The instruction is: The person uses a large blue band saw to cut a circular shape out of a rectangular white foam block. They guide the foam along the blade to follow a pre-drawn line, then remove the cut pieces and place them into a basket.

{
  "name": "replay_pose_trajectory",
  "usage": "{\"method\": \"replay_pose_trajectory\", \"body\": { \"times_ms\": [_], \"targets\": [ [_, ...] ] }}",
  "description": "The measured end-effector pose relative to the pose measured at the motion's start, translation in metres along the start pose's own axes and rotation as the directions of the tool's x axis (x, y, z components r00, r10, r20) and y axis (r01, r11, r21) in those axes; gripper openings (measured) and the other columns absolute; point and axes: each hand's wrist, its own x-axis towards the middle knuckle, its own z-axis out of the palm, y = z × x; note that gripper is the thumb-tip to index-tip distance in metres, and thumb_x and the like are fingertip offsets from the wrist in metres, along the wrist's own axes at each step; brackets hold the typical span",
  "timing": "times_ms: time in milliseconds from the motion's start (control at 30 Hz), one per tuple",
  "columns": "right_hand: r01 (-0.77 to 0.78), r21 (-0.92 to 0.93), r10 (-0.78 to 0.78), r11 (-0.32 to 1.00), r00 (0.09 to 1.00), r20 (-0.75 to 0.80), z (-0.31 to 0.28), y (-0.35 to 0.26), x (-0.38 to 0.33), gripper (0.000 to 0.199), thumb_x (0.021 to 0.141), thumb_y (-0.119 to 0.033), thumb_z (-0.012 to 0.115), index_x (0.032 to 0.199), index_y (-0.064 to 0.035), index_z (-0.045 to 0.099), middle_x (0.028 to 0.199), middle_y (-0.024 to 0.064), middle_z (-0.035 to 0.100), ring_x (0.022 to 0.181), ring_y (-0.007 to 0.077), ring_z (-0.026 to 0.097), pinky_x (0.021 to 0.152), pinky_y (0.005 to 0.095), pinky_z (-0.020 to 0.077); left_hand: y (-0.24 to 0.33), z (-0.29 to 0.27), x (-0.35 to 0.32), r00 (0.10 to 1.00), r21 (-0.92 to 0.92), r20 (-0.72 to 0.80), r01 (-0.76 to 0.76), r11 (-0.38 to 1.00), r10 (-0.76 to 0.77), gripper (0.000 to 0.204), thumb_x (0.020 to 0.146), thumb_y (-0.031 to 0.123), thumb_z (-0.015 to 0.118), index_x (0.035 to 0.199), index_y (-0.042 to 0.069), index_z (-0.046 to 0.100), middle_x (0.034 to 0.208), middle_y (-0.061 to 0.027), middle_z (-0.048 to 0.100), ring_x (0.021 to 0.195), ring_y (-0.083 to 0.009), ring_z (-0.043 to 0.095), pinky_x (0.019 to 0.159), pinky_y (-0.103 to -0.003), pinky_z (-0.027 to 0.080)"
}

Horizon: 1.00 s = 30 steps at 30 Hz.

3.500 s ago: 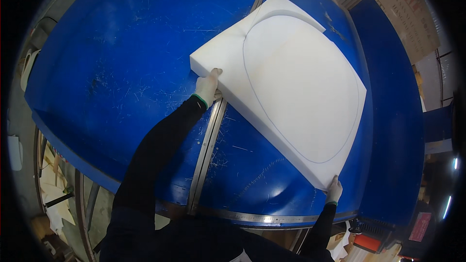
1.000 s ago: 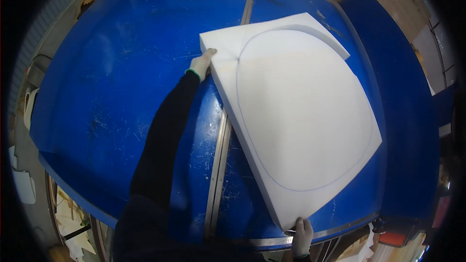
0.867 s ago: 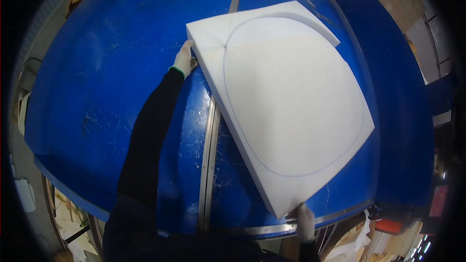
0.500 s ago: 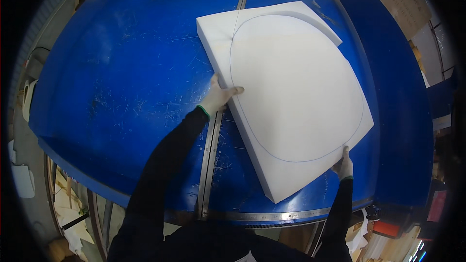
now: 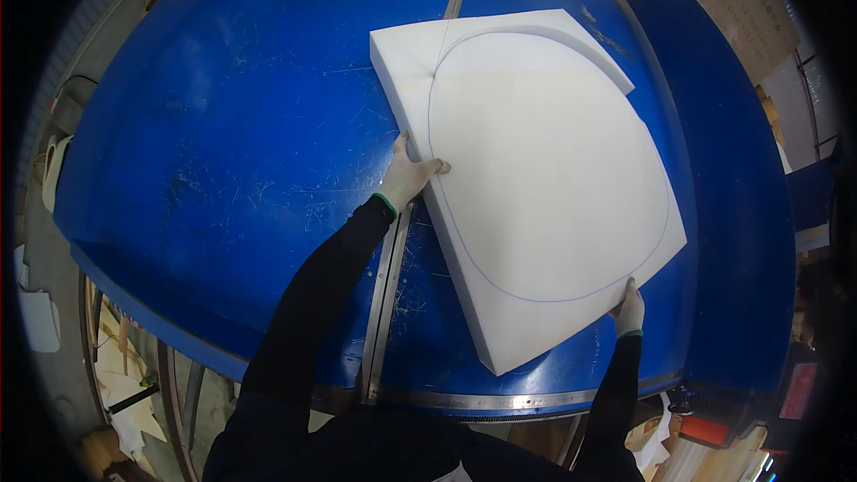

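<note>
A thick white foam block (image 5: 544, 178) lies on the blue table, with a large rounded outline drawn on its top in blue. Along the far right part of that outline runs a curved cut, and an outer strip (image 5: 580, 40) stands slightly apart there. Near the outline's upper left, a thin wire-like line (image 5: 441, 49) meets the foam. My gloved left hand (image 5: 409, 175) grips the block's left edge, thumb on top and fingers against the side. At the near right edge, my gloved right hand (image 5: 629, 311) holds the foam with its thumb up; its other fingers are mostly hidden.
The blue tabletop (image 5: 223, 143) is scratched. A metal strip (image 5: 386, 303) crosses it and passes under the foam, and a metal rail (image 5: 518, 400) edges the near side. Another blue surface (image 5: 736, 196) adjoins at the right, with a cardboard sheet (image 5: 736, 0) behind it.
The whole view has tilted slightly. Both hands keep their hold on the foam block, which has turned a little clockwise in the picture; how much it moved on the table is hard to tell.
</note>
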Motion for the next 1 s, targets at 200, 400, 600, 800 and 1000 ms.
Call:
{"method": "replay_pose_trajectory", "body": {
  "times_ms": [200, 400, 600, 800, 1000],
  "targets": [
    [-0.014, 0.05, 0.014, 0.999, 1.0, 0.002, 0.003, 0.002, -0.001, 0.05, 0.109, -0.04, 0.048, 0.132, 0.0039, 0.053, 0.128, 0.0169, 0.066, 0.11, 0.0299, 0.069, 0.088, 0.0489, 0.0613, 0.006, -0.001, 0.0, 1.0, 0.019, 0.007, -0.011, 1.0, 0.011, 0.113, 0.078, 0.014, 0.081, 0.159, -0.006, 0.006, 0.134, -0.0262, 0.057, 0.115, -0.0294, 0.065, 0.097, -0.035, 0.054],
    [-0.007, 0.041, 0.006, 0.999, 0.999, 0.036, 0.009, 0.001, -0.006, 0.051, 0.109, -0.04, 0.048, 0.134, 0.0049, 0.052, 0.128, 0.0167, 0.066, 0.111, 0.0304, 0.069, 0.089, 0.0484, 0.0609, -0.007, -0.008, 0.016, 1.0, 0.009, -0.01, -0.021, 1.0, 0.021, 0.11, 0.077, 0.016, 0.081, 0.158, -0.006, 0.01, 0.132, -0.0248, 0.059, 0.111, -0.0285, 0.066, 0.095, -0.035, 0.055],
    [-0.014, 0.073, 0.013, 0.997, 1.0, 0.012, 0.01, 0.003, -0.009, 0.048, 0.109, -0.039, 0.05, 0.13, 0.0046, 0.055, 0.126, 0.0165, 0.066, 0.11, 0.0292, 0.07, 0.087, 0.0457, 0.0608, -0.005, -0.007, 0.023, 1.0, -0.016, 0.017, -0.023, 1.0, 0.023, 0.112, 0.076, 0.019, 0.081, 0.159, -0.006, 0.011, 0.129, -0.0239, 0.062, 0.111, -0.0282, 0.067, 0.095, -0.034, 0.054],
    [-0.027, 0.087, 0.025, 0.996, 0.999, 0.032, 0.017, 0.002, -0.014, 0.047, 0.109, -0.038, 0.051, 0.129, 0.0043, 0.055, 0.126, 0.0159, 0.066, 0.11, 0.0287, 0.069, 0.086, 0.0448, 0.0603, -0.009, -0.009, 0.037, 0.999, 0.002, -0.015, -0.046, 0.999, 0.046, 0.112, 0.075, 0.018, 0.081, 0.159, -0.007, 0.01, 0.129, -0.0242, 0.062, 0.112, -0.0283, 0.067, 0.095, -0.033, 0.053],
    [-0.019, 0.098, 0.015, 0.995, 0.999, 0.041, 0.024, 0.003, -0.021, 0.047, 0.108, -0.039, 0.052, 0.129, 0.0038, 0.054, 0.126, 0.0157, 0.065, 0.11, 0.0286, 0.068, 0.085, 0.0466, 0.0595, -0.002, -0.01, 0.043, 1.0, -0.025, -0.013, -0.021, 0.999, 0.02, 0.111, 0.076, 0.017, 0.08, 0.159, -0.007, 0.01, 0.128, -0.0247, 0.062, 0.11, -0.0287, 0.067, 0.094, -0.034, 0.054]
  ]
}}
